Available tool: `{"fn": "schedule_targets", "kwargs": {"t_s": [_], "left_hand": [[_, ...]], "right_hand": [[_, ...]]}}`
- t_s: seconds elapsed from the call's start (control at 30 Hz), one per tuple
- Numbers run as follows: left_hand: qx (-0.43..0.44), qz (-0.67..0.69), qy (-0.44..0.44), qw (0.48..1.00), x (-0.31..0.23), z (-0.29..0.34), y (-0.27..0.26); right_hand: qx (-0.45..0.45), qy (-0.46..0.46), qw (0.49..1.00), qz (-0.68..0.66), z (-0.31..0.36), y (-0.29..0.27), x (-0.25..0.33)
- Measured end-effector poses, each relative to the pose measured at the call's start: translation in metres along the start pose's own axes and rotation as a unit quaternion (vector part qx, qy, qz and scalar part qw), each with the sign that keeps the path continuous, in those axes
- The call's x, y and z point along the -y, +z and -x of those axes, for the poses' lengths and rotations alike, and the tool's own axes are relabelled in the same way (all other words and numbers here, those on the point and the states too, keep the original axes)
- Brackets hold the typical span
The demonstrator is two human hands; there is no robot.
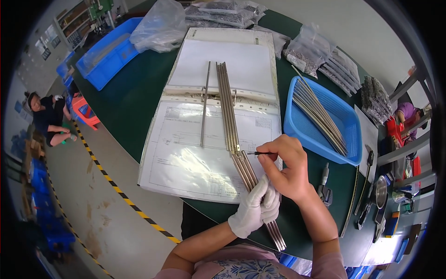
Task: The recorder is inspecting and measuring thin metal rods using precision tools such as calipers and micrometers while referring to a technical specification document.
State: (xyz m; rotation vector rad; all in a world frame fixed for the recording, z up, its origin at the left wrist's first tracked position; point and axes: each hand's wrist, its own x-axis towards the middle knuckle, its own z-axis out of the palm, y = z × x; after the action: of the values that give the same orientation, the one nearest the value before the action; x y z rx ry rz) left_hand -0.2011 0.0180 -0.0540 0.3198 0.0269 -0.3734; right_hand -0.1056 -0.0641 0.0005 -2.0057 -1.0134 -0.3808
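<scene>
My left hand, in a white glove, is closed around the lower part of a bundle of slim metal rods. The rods lie side by side and slant up across an open binder. Partway along, at a joint or step, they look thicker toward me. My bare right hand pinches a thin dark pin-like tool between thumb and forefinger. Its tip points left, close to that step; whether it touches the rods I cannot tell. One single rod rests on the binder left of the bundle.
A blue perforated basket of metal rods stands on the right. Beside it lie a digital micrometer, a ruler and calipers. Bags of small parts and a blue bin line the back. People sit at far left and right.
</scene>
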Motion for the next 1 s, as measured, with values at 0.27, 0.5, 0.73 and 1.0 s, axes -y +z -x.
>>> {"fn": "schedule_targets", "kwargs": {"t_s": [0.27,0.5,0.73,1.0], "left_hand": [[-0.023,-0.019,-0.015,0.999,0.004,0.000,-0.001],[-0.016,-0.049,-0.001,0.999,0.001,0.000,0.001],[-0.041,-0.044,-0.007,0.998,0.002,-0.002,0.002],[-0.077,-0.047,-0.003,0.996,0.004,-0.001,0.005]], "right_hand": [[0.019,0.302,0.876,-0.376,0.006,0.005,0.001],[0.106,0.421,0.711,-0.553,0.009,0.005,-0.012],[0.074,0.384,0.789,-0.474,0.010,0.005,-0.010],[0.064,0.288,0.908,-0.298,0.006,0.002,-0.002]]}}
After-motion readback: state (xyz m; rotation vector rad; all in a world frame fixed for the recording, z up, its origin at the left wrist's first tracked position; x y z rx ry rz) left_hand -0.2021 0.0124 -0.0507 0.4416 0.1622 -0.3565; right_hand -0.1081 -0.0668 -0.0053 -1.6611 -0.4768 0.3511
